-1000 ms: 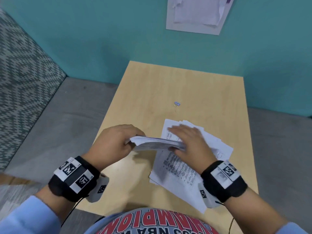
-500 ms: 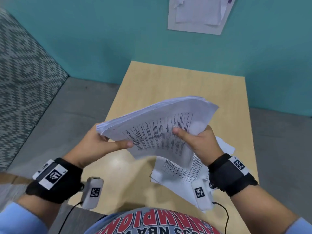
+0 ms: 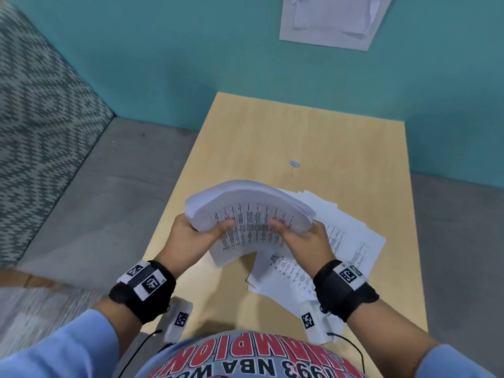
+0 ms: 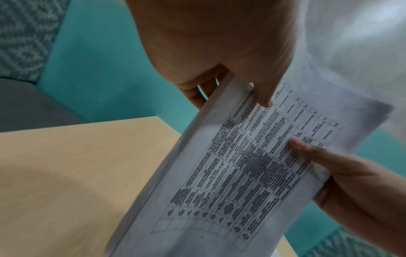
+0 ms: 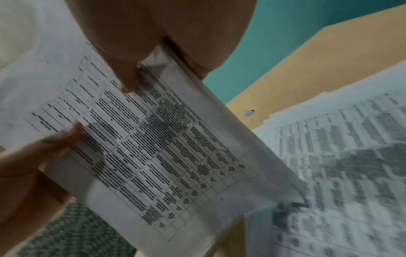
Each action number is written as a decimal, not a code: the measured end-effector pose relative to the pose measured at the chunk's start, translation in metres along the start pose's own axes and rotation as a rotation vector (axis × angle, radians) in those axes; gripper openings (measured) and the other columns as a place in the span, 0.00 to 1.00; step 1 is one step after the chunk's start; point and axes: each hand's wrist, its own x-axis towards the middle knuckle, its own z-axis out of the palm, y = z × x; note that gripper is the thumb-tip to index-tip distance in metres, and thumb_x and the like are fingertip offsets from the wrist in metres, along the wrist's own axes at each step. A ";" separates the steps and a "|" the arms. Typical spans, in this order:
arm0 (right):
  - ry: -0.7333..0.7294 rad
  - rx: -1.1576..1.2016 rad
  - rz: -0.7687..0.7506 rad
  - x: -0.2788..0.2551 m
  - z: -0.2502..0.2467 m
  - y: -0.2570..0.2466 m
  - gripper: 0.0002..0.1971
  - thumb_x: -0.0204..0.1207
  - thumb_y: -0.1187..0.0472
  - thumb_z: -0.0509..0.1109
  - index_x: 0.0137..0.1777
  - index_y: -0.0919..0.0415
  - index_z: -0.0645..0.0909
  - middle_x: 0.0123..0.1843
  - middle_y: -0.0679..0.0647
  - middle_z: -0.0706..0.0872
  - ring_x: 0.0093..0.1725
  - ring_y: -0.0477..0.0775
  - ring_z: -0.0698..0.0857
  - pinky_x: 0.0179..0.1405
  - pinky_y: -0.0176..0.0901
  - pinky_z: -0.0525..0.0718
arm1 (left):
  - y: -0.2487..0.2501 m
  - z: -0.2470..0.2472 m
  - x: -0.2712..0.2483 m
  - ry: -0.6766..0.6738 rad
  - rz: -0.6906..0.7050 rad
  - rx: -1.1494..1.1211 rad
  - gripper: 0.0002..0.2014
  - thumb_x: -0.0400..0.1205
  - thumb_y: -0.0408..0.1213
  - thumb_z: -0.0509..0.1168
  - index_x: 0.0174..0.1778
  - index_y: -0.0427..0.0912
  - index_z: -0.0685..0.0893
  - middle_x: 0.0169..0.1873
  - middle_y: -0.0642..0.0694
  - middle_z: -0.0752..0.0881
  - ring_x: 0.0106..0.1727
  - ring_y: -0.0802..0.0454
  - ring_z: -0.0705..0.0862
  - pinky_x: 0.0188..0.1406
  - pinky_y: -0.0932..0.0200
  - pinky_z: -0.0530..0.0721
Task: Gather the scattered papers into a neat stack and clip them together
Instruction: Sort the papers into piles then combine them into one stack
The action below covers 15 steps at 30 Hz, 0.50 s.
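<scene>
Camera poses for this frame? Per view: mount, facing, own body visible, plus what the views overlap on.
Head: on the head, facing down and forward at the light wooden table; both forearms, left hand, right hand show.
Left wrist: along the left hand at the held stack of printed white papers; right thumb too.
Right wrist: along the right hand at that stack; left thumb too.
Shared: the stack, table, small metal binder clip.

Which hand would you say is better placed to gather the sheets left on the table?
Right hand: the loose sheets lie directly beneath and beside it; the left hand is farther away.
</scene>
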 end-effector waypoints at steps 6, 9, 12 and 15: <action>-0.026 -0.078 0.077 0.000 -0.008 0.016 0.06 0.74 0.58 0.84 0.49 0.51 0.92 0.44 0.45 0.97 0.42 0.36 0.94 0.46 0.34 0.92 | -0.021 0.007 -0.007 -0.149 -0.089 0.074 0.19 0.79 0.37 0.82 0.66 0.48 0.91 0.59 0.53 0.97 0.62 0.56 0.95 0.71 0.45 0.91; -0.016 -0.073 0.090 -0.005 -0.011 0.016 0.04 0.75 0.58 0.83 0.42 0.54 0.92 0.35 0.45 0.95 0.34 0.40 0.92 0.42 0.37 0.87 | -0.020 0.010 -0.011 -0.094 -0.032 0.058 0.17 0.80 0.36 0.81 0.65 0.49 0.92 0.58 0.52 0.97 0.62 0.55 0.95 0.66 0.53 0.92; -0.028 -0.120 0.071 -0.013 -0.011 0.010 0.15 0.78 0.52 0.80 0.33 0.56 0.83 0.30 0.42 0.89 0.30 0.34 0.85 0.35 0.18 0.79 | -0.013 0.013 -0.013 -0.042 0.048 0.061 0.13 0.81 0.38 0.81 0.57 0.61 0.94 0.55 0.59 0.97 0.60 0.60 0.95 0.62 0.64 0.90; -0.016 -0.190 0.088 -0.009 -0.005 0.024 0.14 0.77 0.47 0.80 0.39 0.57 0.87 0.36 0.58 0.93 0.38 0.56 0.92 0.45 0.41 0.93 | -0.019 0.014 -0.014 -0.124 0.025 0.171 0.12 0.80 0.48 0.78 0.60 0.59 0.93 0.55 0.59 0.97 0.59 0.61 0.94 0.64 0.56 0.91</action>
